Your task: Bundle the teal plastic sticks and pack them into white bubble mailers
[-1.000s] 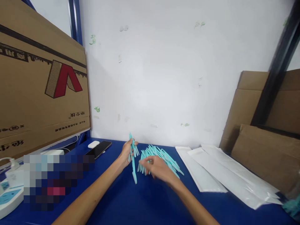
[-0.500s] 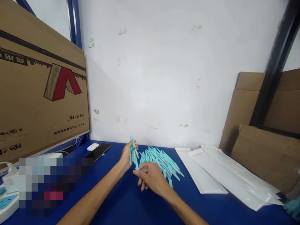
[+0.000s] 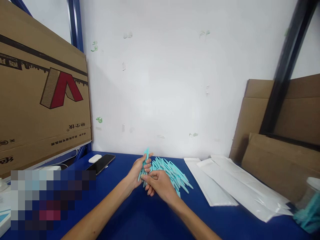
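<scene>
My left hand (image 3: 137, 168) is closed around a small bundle of thin turquoise sticks (image 3: 147, 152), which stand up nearly vertical with their tips above the fingers. Thumb and forefinger of my right hand (image 3: 160, 183) meet at the bundle's lower end; the fingers look pinched there, and what they hold is mostly hidden. Just right of the hands lies a loose pile of the same turquoise sticks (image 3: 176, 173), slim and tapered with paler ends. My right hand covers the pile's near left part.
White padded envelopes (image 3: 240, 183) lie right of the pile. A clear tub (image 3: 311, 203) of turquoise pieces stands at the right edge. Left are a phone (image 3: 105, 163), a white case (image 3: 95, 158) and a large carton (image 3: 45, 100). Behind the blue table (image 3: 140, 216) rises a white wall.
My right hand has moved slightly up and closer to my left hand; the stick at its fingertips now sits against the bundle. The bundle looks more gathered. The view has shifted slightly right.
</scene>
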The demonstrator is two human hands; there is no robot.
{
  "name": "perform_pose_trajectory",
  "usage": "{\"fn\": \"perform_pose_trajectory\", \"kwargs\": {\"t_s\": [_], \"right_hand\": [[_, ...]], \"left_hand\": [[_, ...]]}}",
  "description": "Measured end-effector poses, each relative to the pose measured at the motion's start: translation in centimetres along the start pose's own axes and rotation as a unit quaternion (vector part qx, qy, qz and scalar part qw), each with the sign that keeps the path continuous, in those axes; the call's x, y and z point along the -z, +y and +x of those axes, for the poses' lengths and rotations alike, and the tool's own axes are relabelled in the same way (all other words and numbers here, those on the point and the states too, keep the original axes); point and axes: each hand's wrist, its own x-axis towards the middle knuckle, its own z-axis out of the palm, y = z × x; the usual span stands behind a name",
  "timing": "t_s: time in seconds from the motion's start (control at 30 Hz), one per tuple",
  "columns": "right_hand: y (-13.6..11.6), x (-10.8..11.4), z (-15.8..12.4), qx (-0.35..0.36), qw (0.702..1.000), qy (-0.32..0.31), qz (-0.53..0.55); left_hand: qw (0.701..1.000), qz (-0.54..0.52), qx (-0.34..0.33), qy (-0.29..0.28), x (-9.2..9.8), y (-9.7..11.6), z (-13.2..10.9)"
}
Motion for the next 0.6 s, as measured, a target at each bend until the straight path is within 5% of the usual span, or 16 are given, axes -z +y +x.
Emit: {"fn": "perform_pose_trajectory", "kwargs": {"t_s": [0.1, 0.2, 0.27, 0.4, 0.6], "right_hand": [[-1.2, 2.3, -0.1, 0.036, 0.991, 0.048, -0.116], [-1.6, 5.4, 0.1, 0.083, 0.914, 0.19, -0.348], [-1.1, 7.0, 0.3, 0.086, 0.881, 0.227, -0.406], [0.7, 8.0, 1.0, 0.085, 0.866, 0.209, -0.446], [1.4, 6.0, 1.3, 0.096, 0.841, 0.154, -0.509]], "left_hand": [[1.0, 0.004, -0.002, -0.004, 0.0, 0.3, 0.2], [1.0, 0.013, -0.009, 0.018, 0.7, 0.9, 0.8], [0.999, 0.025, -0.017, 0.036, 1.4, 1.4, 1.2], [0.995, 0.065, -0.024, 0.066, 2.6, 1.6, 1.8], [0.989, 0.125, -0.011, 0.082, 2.6, 0.4, 2.1]]}}
